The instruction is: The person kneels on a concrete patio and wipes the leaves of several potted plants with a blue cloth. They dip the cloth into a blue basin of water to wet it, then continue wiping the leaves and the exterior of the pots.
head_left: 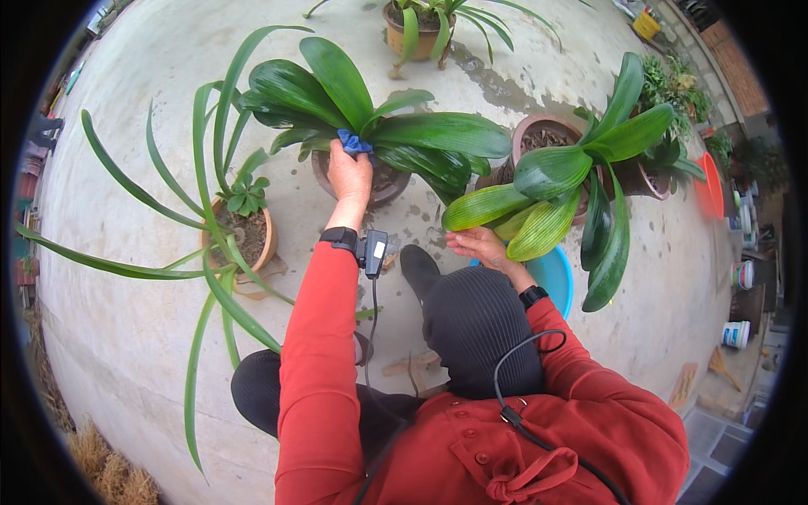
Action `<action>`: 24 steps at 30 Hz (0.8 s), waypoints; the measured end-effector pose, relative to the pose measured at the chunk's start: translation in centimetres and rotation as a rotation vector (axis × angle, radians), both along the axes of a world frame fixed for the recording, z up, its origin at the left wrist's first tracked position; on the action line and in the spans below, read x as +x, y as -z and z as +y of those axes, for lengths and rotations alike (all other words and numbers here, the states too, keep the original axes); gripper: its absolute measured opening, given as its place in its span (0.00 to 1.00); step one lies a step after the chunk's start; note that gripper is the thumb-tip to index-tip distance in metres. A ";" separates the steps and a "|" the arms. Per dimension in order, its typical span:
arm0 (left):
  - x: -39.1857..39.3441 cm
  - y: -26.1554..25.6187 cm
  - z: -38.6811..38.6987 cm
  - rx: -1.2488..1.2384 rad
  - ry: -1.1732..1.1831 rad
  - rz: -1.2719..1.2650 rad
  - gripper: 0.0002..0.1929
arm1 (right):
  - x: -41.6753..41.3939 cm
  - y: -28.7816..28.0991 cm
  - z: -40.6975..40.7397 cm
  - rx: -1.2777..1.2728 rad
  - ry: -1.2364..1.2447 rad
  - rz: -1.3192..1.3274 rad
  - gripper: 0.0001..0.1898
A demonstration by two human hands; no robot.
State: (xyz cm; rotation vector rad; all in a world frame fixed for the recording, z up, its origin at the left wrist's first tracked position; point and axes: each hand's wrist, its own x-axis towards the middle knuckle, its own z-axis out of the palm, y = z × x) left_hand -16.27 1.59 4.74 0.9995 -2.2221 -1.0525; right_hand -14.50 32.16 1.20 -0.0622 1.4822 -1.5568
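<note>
My left hand [351, 172] grips a bunched blue cloth [355, 142] at the base of a broad-leaved potted plant, which looks like a clivia [344, 85]. Its glossy dark green leaves spread over a brown pot [388, 189], and wet-looking highlights show on some of them. My right hand [483, 247] is palm up with its fingers loosely extended, just below a yellowing leaf [486, 206] of a second broad-leaved plant [552, 173]. Whether the fingertips touch that leaf, I cannot tell. Partly hidden behind my right forearm is a light blue basin [555, 278].
Long strappy leaves arch out from a terracotta pot [268, 237] on the left. Another potted plant [413, 35] stands at the far side. An orange-red basin [710, 186] and white buckets [736, 334] line the right. My bent knees, and a cable [372, 328] from my left wrist, are close in.
</note>
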 end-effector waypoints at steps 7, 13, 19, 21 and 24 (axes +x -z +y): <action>1.0 1.2 -1.7 0.197 -0.091 0.111 0.16 | -0.2 -0.1 0.3 -0.018 0.015 0.012 0.22; -0.2 1.4 -2.4 0.264 -0.039 0.094 0.17 | 0.0 0.9 0.1 0.015 -0.035 0.002 0.23; -0.2 2.0 -1.1 0.109 -0.049 -0.009 0.16 | 0.3 0.7 -0.3 0.016 -0.040 -0.027 0.23; 0.2 1.6 -1.1 0.165 -0.023 0.013 0.17 | 0.5 0.6 -0.5 -0.004 -0.037 -0.029 0.23; 0.6 0.8 0.0 0.371 -0.001 0.161 0.19 | 0.7 0.6 -0.5 0.013 -0.028 -0.024 0.23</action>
